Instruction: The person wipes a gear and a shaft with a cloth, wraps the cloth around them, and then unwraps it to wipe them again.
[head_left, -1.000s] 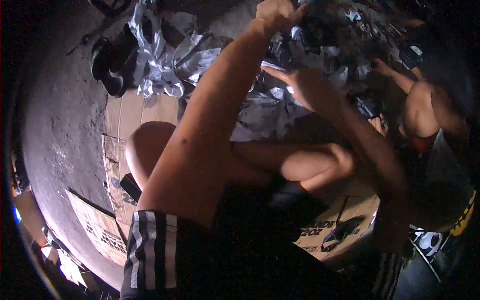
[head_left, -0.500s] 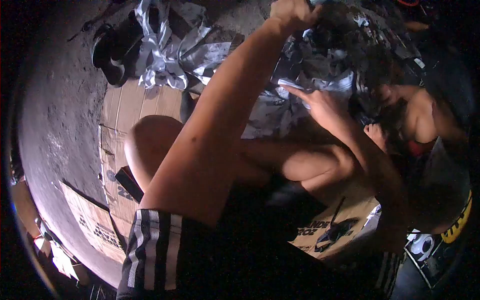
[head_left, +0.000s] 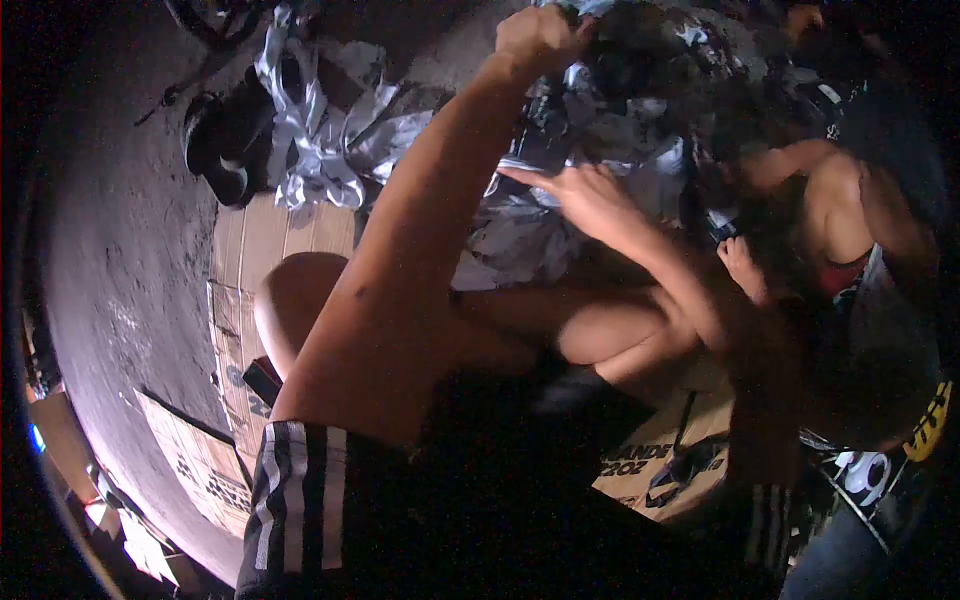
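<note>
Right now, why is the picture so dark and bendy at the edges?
Head view: fisheye lens curves the grey concrete floor and blackens corners; dim light leaves the dark crumpled scrap pile murky around the left hand and right hand.

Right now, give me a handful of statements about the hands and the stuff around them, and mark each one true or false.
1. The left hand is closed in a fist at the top of the heap of grey scraps. True.
2. The right hand hangs empty at the person's side. False: it lies flat on the heap, fingers stretched out.
3. Flattened cardboard lies on the floor under the person. True.
4. A dark shoe sits on the floor left of the light cloth strips. True.
5. Nobody else is in view. False: another person's arm shows at the right.
</note>
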